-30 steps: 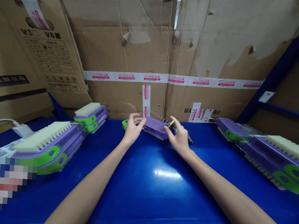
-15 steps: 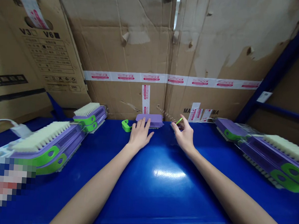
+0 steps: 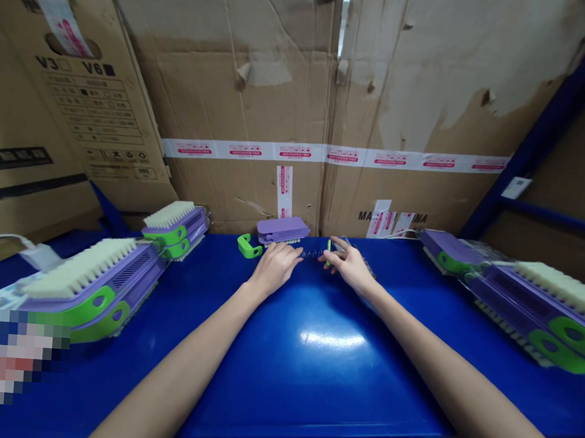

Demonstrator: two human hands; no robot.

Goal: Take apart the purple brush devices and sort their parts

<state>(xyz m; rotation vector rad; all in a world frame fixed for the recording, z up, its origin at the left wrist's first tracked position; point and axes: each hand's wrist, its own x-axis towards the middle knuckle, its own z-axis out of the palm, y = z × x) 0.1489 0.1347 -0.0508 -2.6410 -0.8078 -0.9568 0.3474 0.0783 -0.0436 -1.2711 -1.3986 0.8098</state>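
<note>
Fingers of the left hand (image 3: 274, 268) have turned from brush (image 3: 282, 229) to coil (image 3: 313, 253), seemingly pinching it: work shifts there. The right hand (image 3: 350, 264) pinches a green strip (image 3: 328, 248).

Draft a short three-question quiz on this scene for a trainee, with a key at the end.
1. Multiple choice: which way do the bristles of the middle purple brush face? A) up B) down C) toward the camera
2. Fill in the blank: as the camera sees it, the curved green piece lies to the ____ of that brush.
3. Short answer: which hand holds the slim green piece?

Key:
1. B
2. left
3. The right hand
</note>
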